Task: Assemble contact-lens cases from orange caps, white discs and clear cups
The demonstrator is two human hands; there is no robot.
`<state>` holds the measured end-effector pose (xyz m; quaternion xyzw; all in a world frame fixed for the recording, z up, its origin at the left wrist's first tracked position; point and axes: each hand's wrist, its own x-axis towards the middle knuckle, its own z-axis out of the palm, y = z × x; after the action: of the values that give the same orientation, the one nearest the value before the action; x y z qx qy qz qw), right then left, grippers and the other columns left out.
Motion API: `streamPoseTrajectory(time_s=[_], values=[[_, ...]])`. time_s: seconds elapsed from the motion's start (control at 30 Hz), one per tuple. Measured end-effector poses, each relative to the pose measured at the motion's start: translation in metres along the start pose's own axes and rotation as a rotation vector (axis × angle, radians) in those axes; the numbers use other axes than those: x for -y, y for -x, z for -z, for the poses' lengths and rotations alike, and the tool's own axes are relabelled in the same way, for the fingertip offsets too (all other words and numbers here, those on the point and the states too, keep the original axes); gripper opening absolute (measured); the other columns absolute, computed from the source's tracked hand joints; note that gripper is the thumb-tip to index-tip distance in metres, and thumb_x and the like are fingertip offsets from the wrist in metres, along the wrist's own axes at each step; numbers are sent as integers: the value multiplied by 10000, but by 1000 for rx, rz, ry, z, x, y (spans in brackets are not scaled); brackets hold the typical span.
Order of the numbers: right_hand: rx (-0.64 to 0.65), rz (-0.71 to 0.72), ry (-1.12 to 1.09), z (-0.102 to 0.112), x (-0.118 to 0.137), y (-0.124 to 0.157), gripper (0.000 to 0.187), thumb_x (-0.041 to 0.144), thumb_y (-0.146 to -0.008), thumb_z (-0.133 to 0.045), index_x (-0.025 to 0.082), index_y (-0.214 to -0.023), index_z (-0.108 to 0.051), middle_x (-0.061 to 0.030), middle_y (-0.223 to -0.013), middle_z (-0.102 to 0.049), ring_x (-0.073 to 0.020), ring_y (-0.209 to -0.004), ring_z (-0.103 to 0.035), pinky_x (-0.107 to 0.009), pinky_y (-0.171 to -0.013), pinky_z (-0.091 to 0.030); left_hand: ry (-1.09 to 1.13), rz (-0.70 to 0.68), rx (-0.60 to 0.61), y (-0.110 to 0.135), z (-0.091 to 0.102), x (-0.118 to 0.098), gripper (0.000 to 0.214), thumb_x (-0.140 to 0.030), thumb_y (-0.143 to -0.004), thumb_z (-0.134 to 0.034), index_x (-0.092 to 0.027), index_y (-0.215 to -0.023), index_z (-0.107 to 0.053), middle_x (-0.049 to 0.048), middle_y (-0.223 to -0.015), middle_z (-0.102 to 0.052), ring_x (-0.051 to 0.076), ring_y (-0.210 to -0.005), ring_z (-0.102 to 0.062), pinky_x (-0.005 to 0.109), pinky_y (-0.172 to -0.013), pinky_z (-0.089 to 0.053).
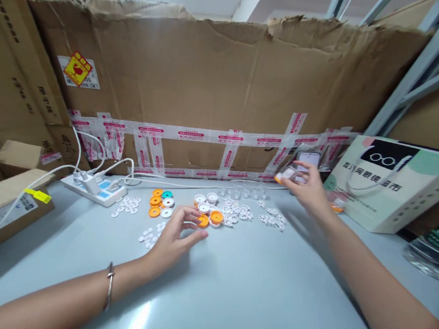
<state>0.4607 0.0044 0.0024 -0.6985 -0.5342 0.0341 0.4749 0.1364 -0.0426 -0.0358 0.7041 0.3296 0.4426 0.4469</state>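
Observation:
My right hand (309, 189) is raised at the back right, its fingers closed on a small clear piece with an orange base (279, 178); the fingers partly cover it. My left hand (177, 235) hovers over the middle of the table with thumb and fingers apart and nothing between them. Just beyond its fingertips lie orange round caps (217, 217) and white round caps (212, 198). To the left stand more orange caps (155, 200), a teal cap (167, 195) and white discs (147, 237). Small white patterned pieces (234, 212) are heaped to the right of the caps.
Clear cups (246, 191) stand in a row at the back. A phone (308, 159) leans against the cardboard wall (226, 83). At left is a power strip (98, 189) with cables; at right, a paper bag (387, 184), another orange-based piece (338, 204) and a large bottle (437, 250).

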Motion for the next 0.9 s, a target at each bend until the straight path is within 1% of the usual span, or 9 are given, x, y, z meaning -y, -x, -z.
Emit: streamPoseTrajectory(time_s=[0.03, 0.1, 0.2, 0.4, 0.57, 0.67, 0.8, 0.83, 0.9], values=[[-9, -29, 111, 10, -17, -12, 533, 334, -749, -576, 208, -1215, -351, -84, -1017, -569, -159, -775, -600, -272, -665, -455, -2, -4, 1, 0, 0, -1, 210, -304, -790, -597, -199, -937, -490, 63, -1087, -449, 186, -990, -513, 352, -846, -446], [-19, -75, 268, 28, -47, -27, 430, 286, -718, -606, 145, -1108, -492, -119, -944, -587, -200, -774, -574, -311, -680, -418, -10, -19, 5, -1, 0, -2, 170, -304, -803, -577, -193, -912, -508, 65, -1059, -461, 196, -1028, -495, 339, -840, -452], [-23, -101, 488, 42, -76, -33, 360, 225, -716, -599, 108, -1053, -557, -160, -911, -595, -251, -856, -541, -339, -723, -374, -20, -35, 17, -1, 1, -2, 146, -310, -821, -554, -191, -898, -522, 70, -1047, -470, 199, -1038, -489, 333, -837, -455], [-23, -131, 780, 43, -109, -34, 332, 246, -759, -548, 129, -1068, -583, -190, -983, -613, -304, -943, -532, -366, -752, -348, -63, -36, 29, 1, 3, -2, 137, -323, -849, -511, -192, -889, -528, 77, -1046, -478, 212, -1089, -456, 327, -835, -449], [-22, -123, 841, 42, -132, -36, 365, 258, -762, -546, 137, -1105, -573, -159, -1018, -631, -266, -911, -559, -316, -726, -391, -116, -97, -15, -3, 12, -10, 119, -300, -858, -499, -191, -889, -534, 77, -1047, -486, 203, -1083, -463, 314, -839, -435], [-53, -113, 850, 39, -139, -36, 365, 274, -772, -522, 154, -1113, -572, -166, -1047, -616, -287, -940, -539, -345, -728, -398, -156, -201, -109, -13, 29, -22, 112, -284, -853, -500, -181, -878, -537, 75, -1001, -504, 199, -1051, -481, 299, -826, -433], [-99, -101, 837, 35, -145, -36, 369, 364, -769, -520, 194, -1089, -588, -180, -1103, -581, -325, -995, -488, -410, -739, -363, -276, -292, -252, -32, 71, -39, 138, -297, -836, -518, -169, -885, -534, 48, -929, -545, 158, -891, -542, 274, -797, -443], [-109, -100, 829, 34, -146, -36, 369, 382, -763, -529, 204, -1079, -593, -178, -1106, -580, -328, -1000, -478, -417, -740, -352, -332, -282, -262, -37, 85, -42, 160, -312, -829, -527, -166, -895, -536, 44, -920, -557, 159, -891, -546, 276, -810, -438], [-132, -104, 814, 32, -148, -37, 359, 398, -750, -547, 222, -1059, -600, -172, -1101, -584, -332, -999, -463, -429, -735, -331, -449, -178, -223, -43, 112, -45, 233, -365, -817, -527, -159, -925, -540, 42, -900, -581, 163, -861, -557, 277, -794, -443]])
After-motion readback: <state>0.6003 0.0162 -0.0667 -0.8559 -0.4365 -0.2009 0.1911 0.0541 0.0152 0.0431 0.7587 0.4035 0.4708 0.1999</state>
